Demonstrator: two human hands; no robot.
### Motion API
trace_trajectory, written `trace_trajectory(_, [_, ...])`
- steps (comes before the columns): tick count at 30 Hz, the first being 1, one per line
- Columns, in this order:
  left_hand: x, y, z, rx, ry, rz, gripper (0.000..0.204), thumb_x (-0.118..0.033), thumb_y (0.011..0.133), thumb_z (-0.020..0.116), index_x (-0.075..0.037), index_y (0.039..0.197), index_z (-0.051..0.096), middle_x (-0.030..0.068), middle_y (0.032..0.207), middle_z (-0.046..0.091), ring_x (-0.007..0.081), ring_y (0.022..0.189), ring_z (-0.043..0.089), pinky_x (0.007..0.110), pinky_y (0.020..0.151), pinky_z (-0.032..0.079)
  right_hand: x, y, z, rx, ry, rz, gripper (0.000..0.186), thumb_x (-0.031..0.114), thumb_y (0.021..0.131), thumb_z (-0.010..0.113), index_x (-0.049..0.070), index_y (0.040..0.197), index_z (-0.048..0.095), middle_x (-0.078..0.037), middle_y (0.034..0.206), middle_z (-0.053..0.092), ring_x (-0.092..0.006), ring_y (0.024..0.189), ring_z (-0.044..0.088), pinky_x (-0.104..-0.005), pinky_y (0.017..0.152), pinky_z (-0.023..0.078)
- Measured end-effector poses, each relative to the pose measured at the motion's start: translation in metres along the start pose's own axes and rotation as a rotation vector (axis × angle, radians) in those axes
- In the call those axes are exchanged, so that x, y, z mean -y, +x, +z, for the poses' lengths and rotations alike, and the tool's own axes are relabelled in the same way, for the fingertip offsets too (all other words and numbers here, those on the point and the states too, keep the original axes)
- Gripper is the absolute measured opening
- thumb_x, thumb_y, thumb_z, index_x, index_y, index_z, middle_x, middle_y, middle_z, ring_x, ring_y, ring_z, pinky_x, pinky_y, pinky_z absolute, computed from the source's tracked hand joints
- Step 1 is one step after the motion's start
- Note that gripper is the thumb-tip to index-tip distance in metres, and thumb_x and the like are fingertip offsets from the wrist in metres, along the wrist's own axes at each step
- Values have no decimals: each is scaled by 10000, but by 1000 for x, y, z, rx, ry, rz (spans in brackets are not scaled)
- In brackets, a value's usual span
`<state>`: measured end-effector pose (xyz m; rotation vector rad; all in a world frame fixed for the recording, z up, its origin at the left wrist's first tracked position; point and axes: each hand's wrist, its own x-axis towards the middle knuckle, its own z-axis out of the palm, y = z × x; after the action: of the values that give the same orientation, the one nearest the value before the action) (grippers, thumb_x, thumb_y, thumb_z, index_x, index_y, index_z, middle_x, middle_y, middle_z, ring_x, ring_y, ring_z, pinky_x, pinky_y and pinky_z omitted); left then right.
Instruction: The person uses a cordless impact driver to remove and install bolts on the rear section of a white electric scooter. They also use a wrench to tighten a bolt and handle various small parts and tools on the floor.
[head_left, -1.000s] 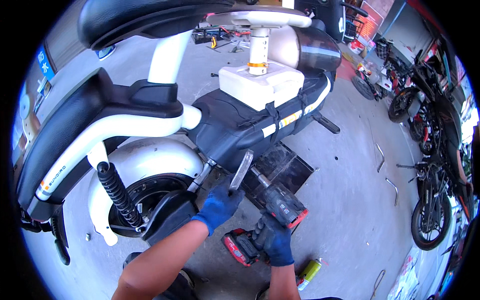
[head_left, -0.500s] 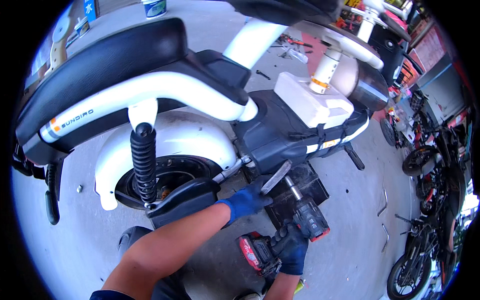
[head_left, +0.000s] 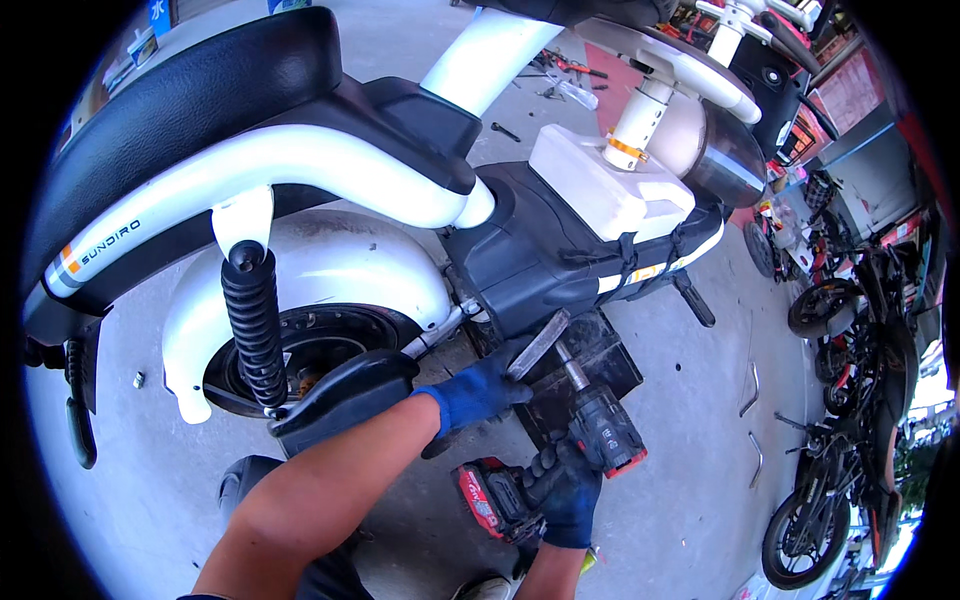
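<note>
My left hand (head_left: pixel 478 388), in a blue and dark glove, is closed around the lower end of a flat grey metal bar (head_left: pixel 540 345). The bar slants up toward the underside of a white and black electric scooter (head_left: pixel 350 170). In my right hand (head_left: pixel 568 498), also gloved, is the grip of a black and red cordless impact wrench (head_left: pixel 606 428). Its long socket (head_left: pixel 573 368) points up and away, close beside the bar; whether it touches a fastener cannot be made out. Beneath both lies a dark, dirty panel (head_left: pixel 610 365). The fingers of my left hand are partly hidden.
The scooter's rear wheel (head_left: pixel 330 350) and spring shock (head_left: pixel 252 330) stand left of my arm. Two bent metal rods (head_left: pixel 755 460) lie on the floor to the right. Beyond them are parked motorbikes (head_left: pixel 830 480). Tools (head_left: pixel 575 68) and a plastic bag lie behind the scooter.
The whole view has shifted slightly, so the scooter and my hands appear a little farther left. Both hands keep their holds on the bar and the impact wrench.
</note>
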<state>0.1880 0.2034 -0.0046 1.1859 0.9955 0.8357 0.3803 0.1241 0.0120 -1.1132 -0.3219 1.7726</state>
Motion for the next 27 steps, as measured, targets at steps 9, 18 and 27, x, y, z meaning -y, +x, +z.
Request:
trace_trajectory(9, [-11, -4, 4, 3, -89, -132, 638, -183, 820, 640, -107, 1371, 326, 88, 971, 554, 136, 764, 525, 282, 646, 478, -12, 1, 7, -35, 56, 13, 177, 166, 823, 575, 69, 969, 551, -45, 659, 499, -202, 598, 500, -363, 558, 414])
trace_trajectory(18, [-16, 10, 10, -84, -224, -168, 564, -91, 785, 604, -85, 1308, 393, 49, 755, 525, 122, 597, 523, 274, 527, 437, -25, 5, 4, 37, 189, 89, 151, 196, 818, 601, 99, 913, 535, -33, 662, 491, -199, 636, 501, -359, 609, 421])
trace_trajectory(27, [-1, 18, 4, -50, -261, -160, 397, -72, 778, 599, -9, 1161, 514, 49, 702, 552, 130, 592, 536, 278, 540, 440, -12, 11, -1, 1, 192, 111, 176, 167, 820, 579, 62, 958, 550, -40, 646, 496, -193, 579, 495, -353, 548, 418])
